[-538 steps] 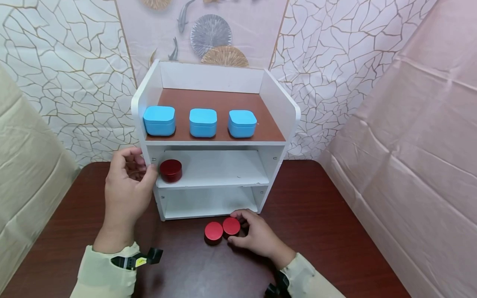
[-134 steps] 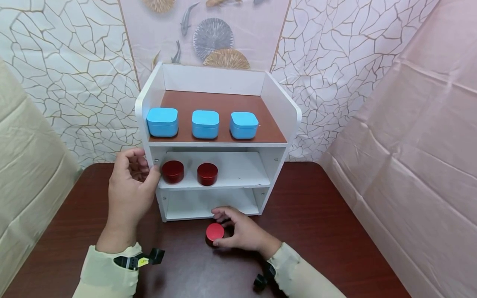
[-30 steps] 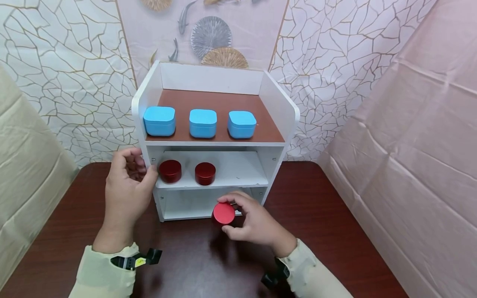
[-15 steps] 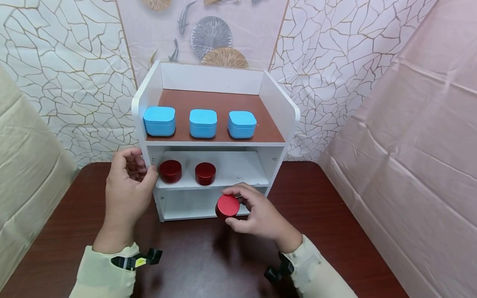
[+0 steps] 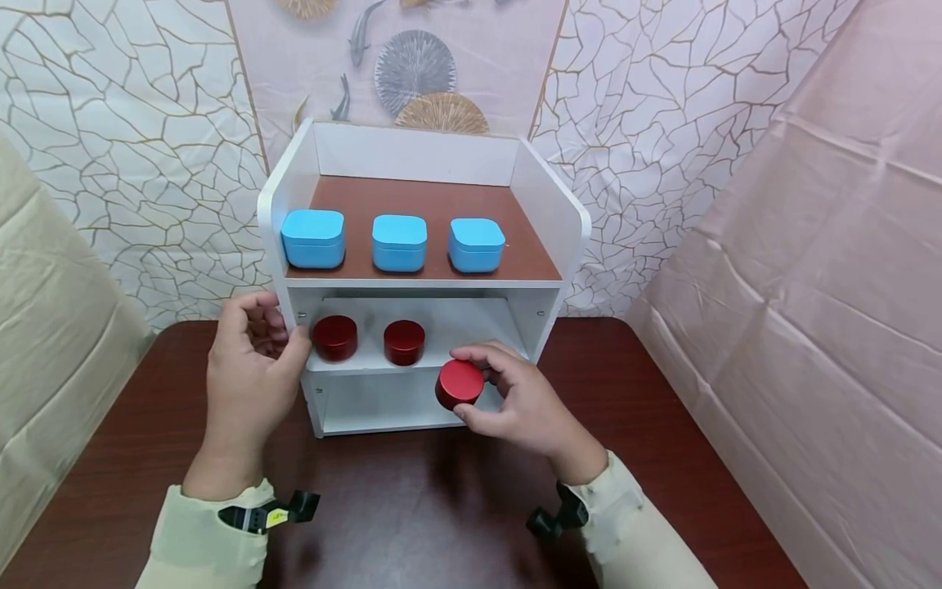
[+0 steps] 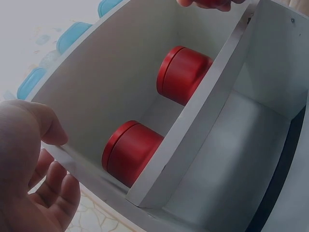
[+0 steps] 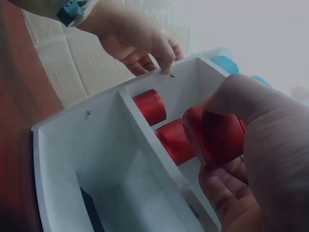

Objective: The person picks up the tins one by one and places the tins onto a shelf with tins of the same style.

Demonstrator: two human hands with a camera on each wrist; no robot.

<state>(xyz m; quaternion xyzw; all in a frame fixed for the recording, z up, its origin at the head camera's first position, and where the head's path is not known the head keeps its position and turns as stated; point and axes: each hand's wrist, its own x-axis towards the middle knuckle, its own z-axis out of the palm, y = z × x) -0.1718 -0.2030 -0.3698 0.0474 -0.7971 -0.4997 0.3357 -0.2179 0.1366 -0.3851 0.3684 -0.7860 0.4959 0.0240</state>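
My right hand [image 5: 526, 401] pinches a round red tin [image 5: 459, 384] between thumb and fingers. It is lifted in front of the small white shelf unit [image 5: 567, 221], overlapping the middle shelf's front edge in the head view. Two more red tins stand on that middle shelf: one tin [image 5: 334, 338] by the left wall, another tin [image 5: 404, 342] to its right. My left hand [image 5: 253, 368] grips the unit's left side panel; in the left wrist view its thumb [image 6: 53, 128] lies over the panel's edge and the other fingers are outside it.
Three light-blue lidded boxes, a left box [image 5: 314, 239], a middle box [image 5: 399, 244] and a right box [image 5: 477, 245], line the brown top shelf. Below is the bottom compartment [image 5: 390, 405]. The unit stands on a dark reddish-brown table [image 5: 368, 507] with cloth-covered walls around it.
A second red tin went from the table to the middle shelf earlier. My right hand has since lifted the last tin and moved it up and rightward. The left hand stays put.
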